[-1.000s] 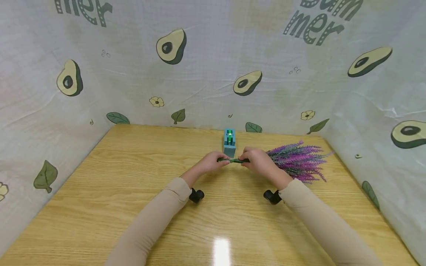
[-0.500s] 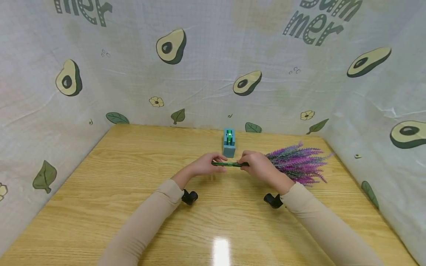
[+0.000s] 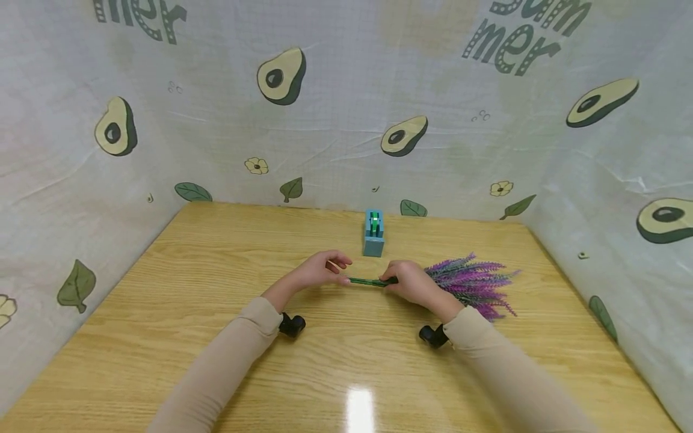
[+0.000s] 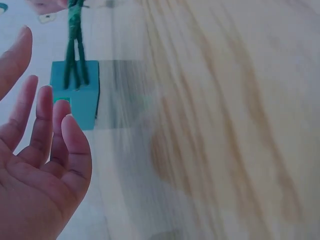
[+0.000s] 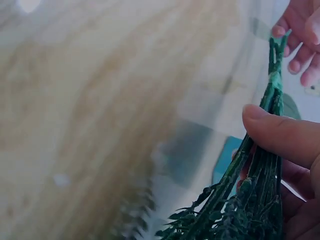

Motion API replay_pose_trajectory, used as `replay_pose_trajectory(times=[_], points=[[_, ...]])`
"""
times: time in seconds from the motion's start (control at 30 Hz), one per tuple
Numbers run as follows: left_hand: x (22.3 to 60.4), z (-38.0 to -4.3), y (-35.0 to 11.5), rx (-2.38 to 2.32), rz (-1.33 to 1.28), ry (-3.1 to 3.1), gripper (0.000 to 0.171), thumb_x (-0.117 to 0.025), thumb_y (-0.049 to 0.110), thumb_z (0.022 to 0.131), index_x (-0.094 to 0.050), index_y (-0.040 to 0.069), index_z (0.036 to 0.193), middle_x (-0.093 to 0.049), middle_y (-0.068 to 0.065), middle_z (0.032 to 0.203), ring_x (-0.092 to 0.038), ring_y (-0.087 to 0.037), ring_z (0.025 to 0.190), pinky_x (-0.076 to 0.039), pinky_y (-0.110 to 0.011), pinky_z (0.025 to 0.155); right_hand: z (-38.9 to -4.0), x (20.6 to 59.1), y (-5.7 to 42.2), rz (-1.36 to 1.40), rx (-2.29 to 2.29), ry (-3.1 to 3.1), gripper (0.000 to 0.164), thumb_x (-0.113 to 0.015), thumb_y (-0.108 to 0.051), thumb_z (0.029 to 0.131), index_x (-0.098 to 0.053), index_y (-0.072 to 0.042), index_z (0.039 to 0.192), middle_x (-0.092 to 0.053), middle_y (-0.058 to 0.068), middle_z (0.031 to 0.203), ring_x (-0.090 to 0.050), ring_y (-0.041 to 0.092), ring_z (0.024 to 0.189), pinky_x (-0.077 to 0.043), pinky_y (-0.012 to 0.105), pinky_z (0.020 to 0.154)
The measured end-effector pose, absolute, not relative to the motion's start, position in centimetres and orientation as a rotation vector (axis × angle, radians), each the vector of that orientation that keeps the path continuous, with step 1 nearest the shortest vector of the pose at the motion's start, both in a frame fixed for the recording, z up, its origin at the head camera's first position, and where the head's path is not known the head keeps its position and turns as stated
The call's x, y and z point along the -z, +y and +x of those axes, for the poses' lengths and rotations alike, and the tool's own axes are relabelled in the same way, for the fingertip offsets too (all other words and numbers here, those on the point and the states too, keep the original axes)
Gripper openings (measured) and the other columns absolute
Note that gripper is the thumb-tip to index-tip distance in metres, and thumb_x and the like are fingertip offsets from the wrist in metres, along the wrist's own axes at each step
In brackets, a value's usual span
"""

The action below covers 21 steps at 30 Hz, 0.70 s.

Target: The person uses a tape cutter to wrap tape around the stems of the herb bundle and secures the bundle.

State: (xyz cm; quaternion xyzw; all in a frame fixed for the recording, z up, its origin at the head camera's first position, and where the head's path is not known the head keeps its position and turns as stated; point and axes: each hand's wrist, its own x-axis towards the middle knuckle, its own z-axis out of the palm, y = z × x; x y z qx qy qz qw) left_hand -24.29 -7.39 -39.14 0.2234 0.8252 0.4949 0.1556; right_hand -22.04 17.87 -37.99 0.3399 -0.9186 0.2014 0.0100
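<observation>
My right hand [image 3: 414, 282] pinches a bunch of artificial lavender [image 3: 471, 282] by its green stems, thumb on the near side in the right wrist view. The purple flower heads spread out to the right, and the stem ends point left. A light green band [image 5: 275, 79] wraps the stems between the hand and their ends. My left hand [image 3: 319, 269] lies just left of the stem ends, its fingers loosely bent and apart; in the left wrist view its palm [image 4: 37, 195] holds nothing. Beyond the stems stands a blue tape dispenser [image 3: 373, 247] with a green roll [image 3: 375, 224].
The wooden table [image 3: 227, 252] carries all of this. A pale cloth [image 3: 346, 96] printed with avocados and leaves hangs behind it and along both sides. Black wrist cameras [image 3: 292, 325] jut out below both sleeves.
My left hand has let go of the stem ends and moved left. The right hand has brought the lavender slightly toward me and left. The dispenser stays in place.
</observation>
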Motion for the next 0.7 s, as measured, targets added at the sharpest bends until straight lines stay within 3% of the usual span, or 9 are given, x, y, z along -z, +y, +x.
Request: replay_pose_trajectory(times=[0.27,0.43,0.7], points=[[39.7,-24.1,-8.8,-1.422,0.613,2.372,0.047,-0.074,0.017,0.082,-0.057,0.002,0.123,-0.055,-0.013,0.116,-0.052,-0.025,0.102,-0.047,-0.034,0.086,-21.7,38.5,17.9,1.035,-0.614,-2.929,0.026,-0.073,-0.009,0.081,-0.07,-0.003,0.106,-0.064,0.009,0.101,-0.061,0.024,0.092,-0.051,0.036,0.076],[39.2,-23.7,-10.1,-1.413,0.606,2.435,0.048,-0.072,0.02,0.083,-0.056,0.002,0.124,-0.054,-0.014,0.119,-0.052,-0.026,0.104,-0.047,-0.035,0.085,-21.4,36.4,18.2,0.965,-0.733,-2.94,0.039,-0.071,-0.018,0.085,-0.062,-0.001,0.119,-0.06,0.013,0.113,-0.056,0.032,0.104,-0.047,0.045,0.084],[35.9,-22.3,-14.0,-1.385,0.567,2.661,0.053,-0.066,0.035,0.087,-0.053,0.006,0.129,-0.051,-0.017,0.128,-0.045,-0.034,0.117,-0.038,-0.049,0.094,-20.0,32.4,22.1,0.736,-0.774,-2.864,0.057,-0.065,-0.042,0.086,-0.055,-0.005,0.129,-0.052,0.016,0.128,-0.051,0.034,0.113,-0.043,0.052,0.089]])
